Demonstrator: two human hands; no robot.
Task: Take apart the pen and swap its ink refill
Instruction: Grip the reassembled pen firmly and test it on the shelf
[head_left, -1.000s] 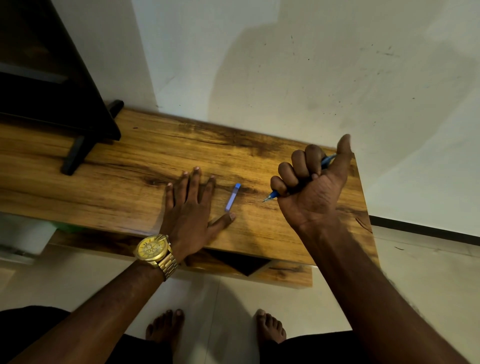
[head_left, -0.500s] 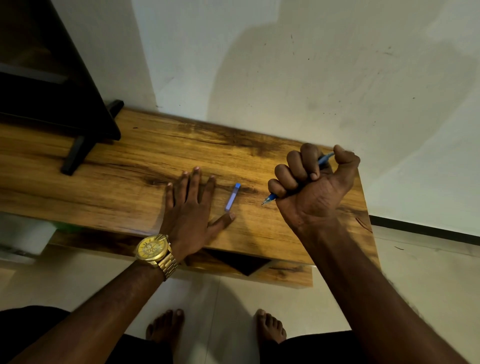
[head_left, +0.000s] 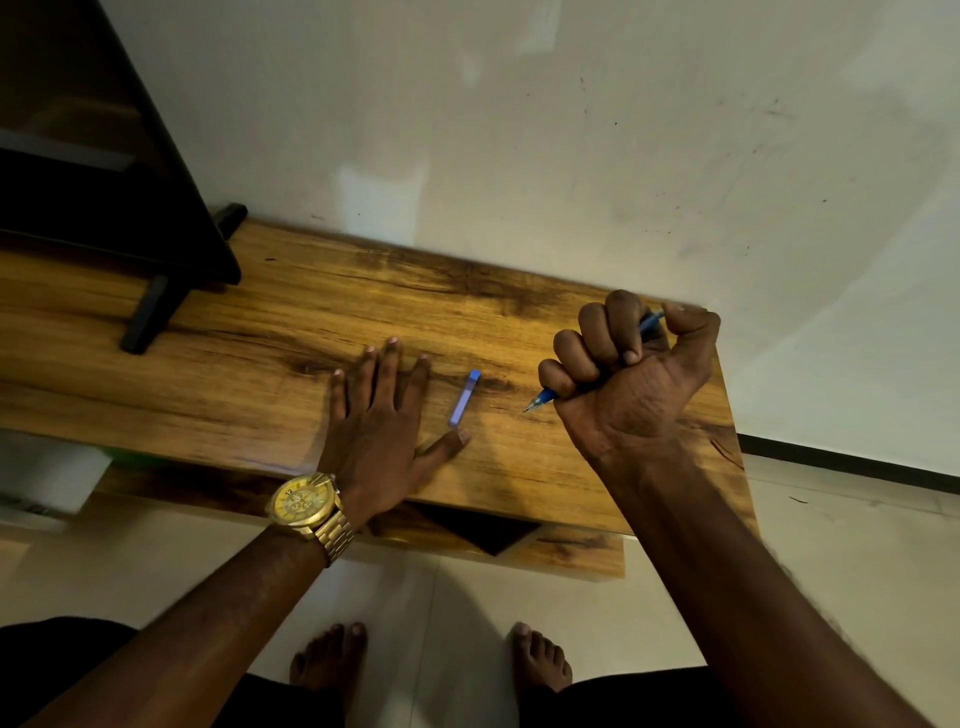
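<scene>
L hand (head_left: 382, 431) lies flat, palm down on the table (head_left: 208, 374), fingers (head_left: 387, 364) spread & pointing far, thumb out to the right. R hand (head_left: 631, 379) is a closed fist w/ thumb folded over the top, gripping the pen (head_left: 543, 400). Both forearms reach in from the near edge.

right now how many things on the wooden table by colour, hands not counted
blue: 2, the pen cap lying flat and the pen gripped in the right hand
black: 1, the stand at the far left
total: 3

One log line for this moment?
right hand: fisted on blue pen | left hand: flat on wooden table | blue cap: beside thumb
</scene>
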